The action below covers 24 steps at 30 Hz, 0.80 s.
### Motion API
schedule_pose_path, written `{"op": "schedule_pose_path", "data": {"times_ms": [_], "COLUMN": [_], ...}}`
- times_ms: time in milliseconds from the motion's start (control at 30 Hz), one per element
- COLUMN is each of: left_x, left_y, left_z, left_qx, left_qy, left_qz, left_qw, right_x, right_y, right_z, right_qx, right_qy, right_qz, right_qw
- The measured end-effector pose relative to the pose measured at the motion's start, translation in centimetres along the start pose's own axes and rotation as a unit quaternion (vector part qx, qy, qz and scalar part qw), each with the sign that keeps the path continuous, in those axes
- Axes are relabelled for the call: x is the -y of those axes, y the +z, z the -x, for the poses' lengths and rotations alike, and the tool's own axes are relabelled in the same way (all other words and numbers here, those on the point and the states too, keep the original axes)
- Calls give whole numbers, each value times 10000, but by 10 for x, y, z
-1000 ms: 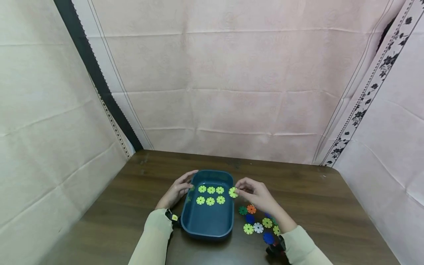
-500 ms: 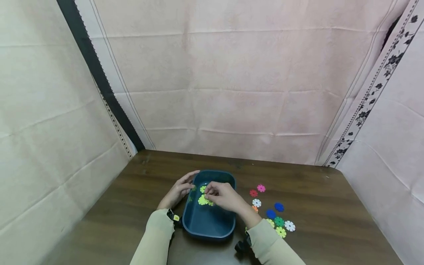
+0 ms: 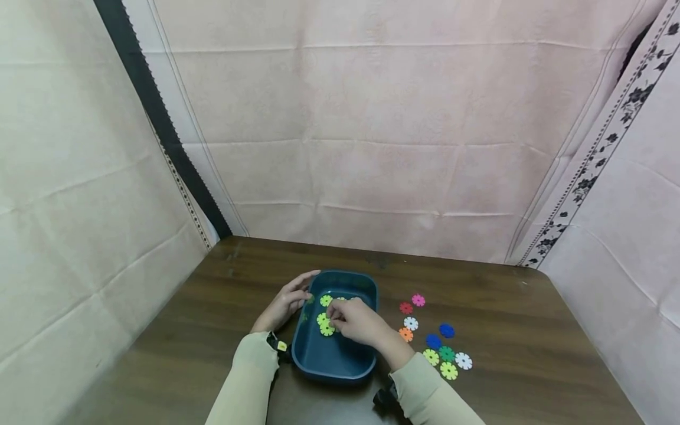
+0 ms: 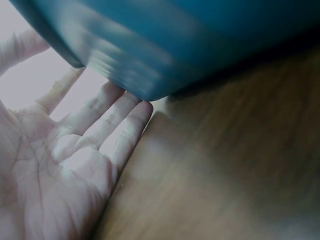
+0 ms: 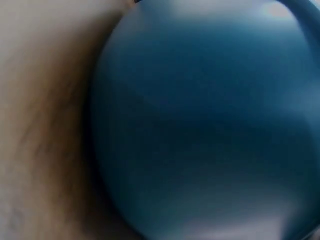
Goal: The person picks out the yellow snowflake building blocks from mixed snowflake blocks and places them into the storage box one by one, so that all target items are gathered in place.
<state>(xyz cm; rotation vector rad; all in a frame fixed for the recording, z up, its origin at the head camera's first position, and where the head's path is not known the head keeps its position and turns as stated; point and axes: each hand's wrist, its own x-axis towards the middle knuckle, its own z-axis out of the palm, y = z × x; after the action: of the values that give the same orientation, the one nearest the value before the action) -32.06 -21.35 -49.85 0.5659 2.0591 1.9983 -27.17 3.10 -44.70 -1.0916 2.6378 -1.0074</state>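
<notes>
Yellow-green discs (image 3: 326, 300) inside blue tray (image 3: 329, 359), right hand (image 3: 362, 321) over them, left hand (image 3: 284, 304) at tray's left side.
Right hand comes in over the right rim, fingers bent, seems to pinch one disc (image 3: 326, 330), though fingertips partly hide the contact; left hand lies along the outer wall, fingers mostly straight, touching it. Tray smooth, round-cornered, slightly glossy; discs flat, flower-notched. Loose discs (image 3: 447, 354), mixed colours, on wood-grain table (image 3: 457, 280) right of tray.

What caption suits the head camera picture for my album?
Left hand touching a blue tray, right hand by yellow-green flower-shaped discs inside.
</notes>
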Motion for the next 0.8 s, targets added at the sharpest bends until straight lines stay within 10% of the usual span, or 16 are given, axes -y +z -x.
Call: {"op": "schedule_pose_path", "data": {"times_ms": [800], "left_x": [0], "left_y": [0], "left_z": [-1], "left_qx": [-35], "left_qy": [-78], "left_qz": [89], "left_qw": [9999], "right_x": [-3], "right_y": [2], "right_z": [2], "right_qx": [277], "right_qy": [-364], "right_qz": [314], "right_qw": [9985]}}
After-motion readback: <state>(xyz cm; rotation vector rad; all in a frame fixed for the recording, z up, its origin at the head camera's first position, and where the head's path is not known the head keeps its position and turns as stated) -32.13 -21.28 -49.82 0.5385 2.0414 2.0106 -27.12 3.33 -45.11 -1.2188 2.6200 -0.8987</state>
